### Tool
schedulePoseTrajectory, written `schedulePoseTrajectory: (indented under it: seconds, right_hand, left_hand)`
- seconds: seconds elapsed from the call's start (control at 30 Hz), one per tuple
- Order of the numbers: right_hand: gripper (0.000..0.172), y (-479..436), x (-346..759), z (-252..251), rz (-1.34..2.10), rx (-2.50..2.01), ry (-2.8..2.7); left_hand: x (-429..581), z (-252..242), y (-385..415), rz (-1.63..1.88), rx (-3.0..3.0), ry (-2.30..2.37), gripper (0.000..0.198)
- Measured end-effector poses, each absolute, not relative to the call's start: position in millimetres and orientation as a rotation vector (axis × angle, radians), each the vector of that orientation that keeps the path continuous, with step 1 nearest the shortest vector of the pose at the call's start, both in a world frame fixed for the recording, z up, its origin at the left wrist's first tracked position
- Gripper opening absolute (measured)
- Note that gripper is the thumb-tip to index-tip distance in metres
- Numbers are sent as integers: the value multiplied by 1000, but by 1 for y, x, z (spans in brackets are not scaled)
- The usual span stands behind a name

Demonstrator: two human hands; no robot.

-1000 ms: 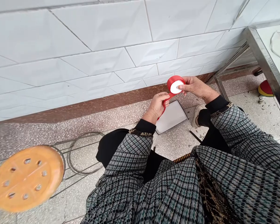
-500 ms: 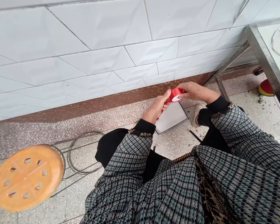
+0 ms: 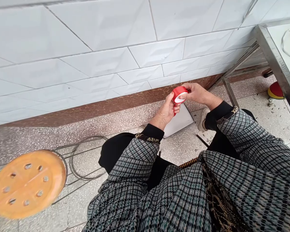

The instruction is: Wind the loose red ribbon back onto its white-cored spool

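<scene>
A roll of red tape with a white core is in my right hand, whose thumb lies across the core while the fingers curl over the far rim. My left hand is closed just below and to the left, its thumb touching the roll's edge. From under its fingers a slim red thing pokes out; most of it is hidden, so I cannot tell its kind. Beneath both hands, a white panel with a dark edge lies on the speckled floor.
An orange stool with wire legs lies on its side at the left. A metal-framed table stands at the right, with a red and yellow object below it. The tiled wall rises in front. Dark scraps dot the floor.
The tape roll has moved a little left and tilted, coming round against my left thumb. My left hand has turned and shifted slightly right, and my right hand has moved with the roll.
</scene>
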State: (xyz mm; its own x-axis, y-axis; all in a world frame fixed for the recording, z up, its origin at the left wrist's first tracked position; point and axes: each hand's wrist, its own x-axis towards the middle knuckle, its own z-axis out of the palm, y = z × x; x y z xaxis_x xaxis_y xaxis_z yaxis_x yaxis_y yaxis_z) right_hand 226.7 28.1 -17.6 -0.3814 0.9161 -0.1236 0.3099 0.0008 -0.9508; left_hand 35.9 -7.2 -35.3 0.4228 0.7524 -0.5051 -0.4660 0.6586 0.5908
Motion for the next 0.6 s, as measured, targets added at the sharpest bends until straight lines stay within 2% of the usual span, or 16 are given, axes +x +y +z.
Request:
schedulePoseTrajectory:
  seconds: [0.13,0.33,0.6]
  right_hand:
    - [61,21,208,-32,1602,-1050,-1342]
    - [57,27,213,-35,1544,-1039,-1402]
    - [52,27,228,-9,1576,-1081,-1611]
  left_hand:
    - [38,-31,-7,857,359,771,53]
    - [33,-33,-2,852,384,803,49]
    - [25,-36,2,901,553,911,8]
